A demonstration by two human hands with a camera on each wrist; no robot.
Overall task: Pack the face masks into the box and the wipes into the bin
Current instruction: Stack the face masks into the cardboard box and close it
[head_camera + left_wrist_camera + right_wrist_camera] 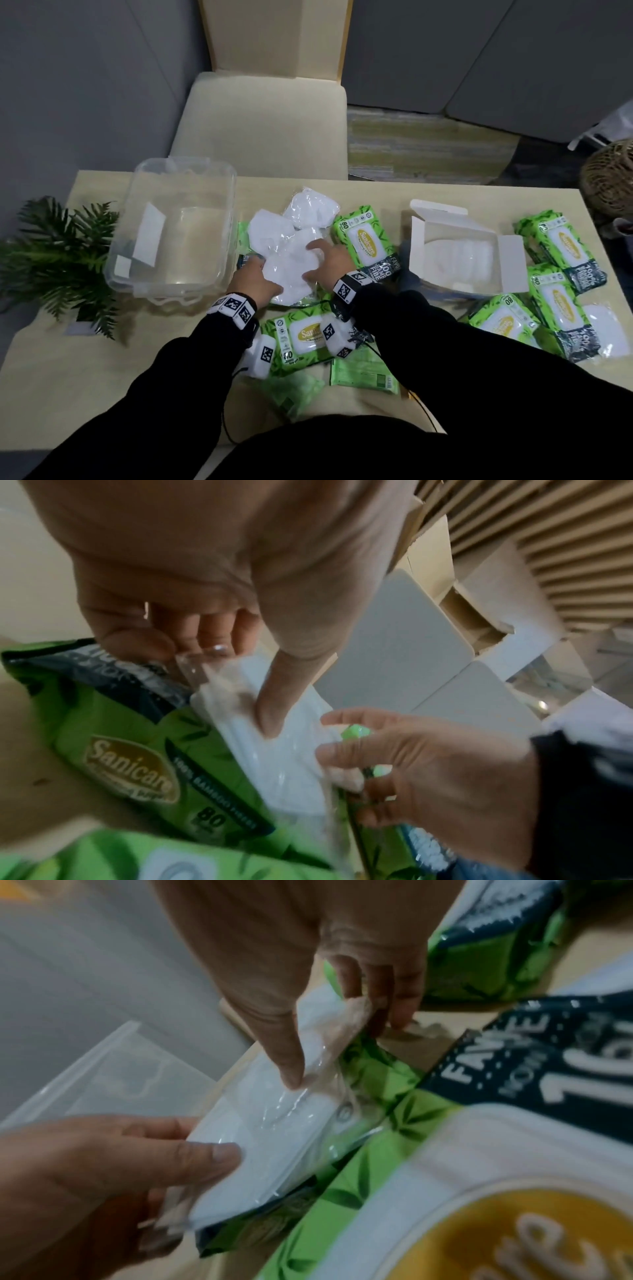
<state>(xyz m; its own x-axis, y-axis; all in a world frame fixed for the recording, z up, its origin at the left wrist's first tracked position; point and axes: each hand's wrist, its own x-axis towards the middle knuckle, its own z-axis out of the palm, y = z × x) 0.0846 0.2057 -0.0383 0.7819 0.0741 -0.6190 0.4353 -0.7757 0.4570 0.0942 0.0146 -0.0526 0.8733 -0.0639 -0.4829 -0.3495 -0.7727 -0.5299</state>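
Observation:
Both hands hold one white face mask in a clear wrapper (pixel 291 270) just above the table's middle. My left hand (pixel 267 274) grips its near left edge, thumb on top. My right hand (pixel 313 262) pinches its right edge. In the left wrist view the thumb presses the face mask (pixel 274 750); in the right wrist view thumb and fingers pinch the wrapper (pixel 274 1137). Two more wrapped masks (pixel 311 209) lie behind. The clear bin (pixel 191 164) stands left, the open white box (pixel 510 260) with masks inside stands right. Green wipes packs (pixel 366 246) lie around.
More wipes packs (pixel 555 305) crowd the table's right end beside another wrapped mask (pixel 603 329). One pack (pixel 301 339) and small green sachets (pixel 363 373) lie under my forearms. A plant (pixel 58 253) stands left of the bin, a chair (pixel 260 113) behind the table.

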